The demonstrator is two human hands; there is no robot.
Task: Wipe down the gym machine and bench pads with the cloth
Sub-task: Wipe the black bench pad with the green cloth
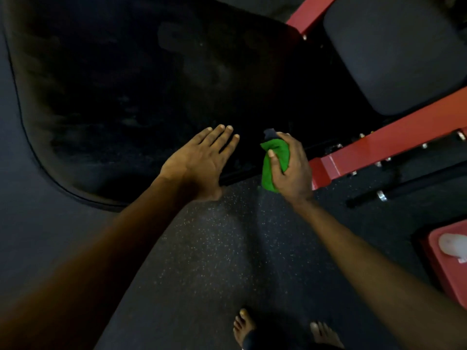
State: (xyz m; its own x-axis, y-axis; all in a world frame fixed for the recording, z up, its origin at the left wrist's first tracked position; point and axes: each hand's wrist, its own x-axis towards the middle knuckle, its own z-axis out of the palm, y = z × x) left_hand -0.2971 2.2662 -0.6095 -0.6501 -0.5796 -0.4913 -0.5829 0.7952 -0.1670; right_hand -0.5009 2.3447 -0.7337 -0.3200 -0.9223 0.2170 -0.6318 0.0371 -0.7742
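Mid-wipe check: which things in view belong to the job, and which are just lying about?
Job: green cloth, gripped by the right hand; large black pad, with the left hand open at its near edge; smaller pad; red frame.
Lying about: red container with a white object; speckled floor.

Scene dimly lit. Large black pad [151,84] sunk in deep shadow, surface detail nearly lost; faint sheen caught along its left edge. Green cloth [274,164] and red frame [379,147] rendered brightest. Speckled floor [214,248] softly lit. Lines bent by wide-angle distortion toward edges. Left forearm [75,274] blurred at lower-left corner.
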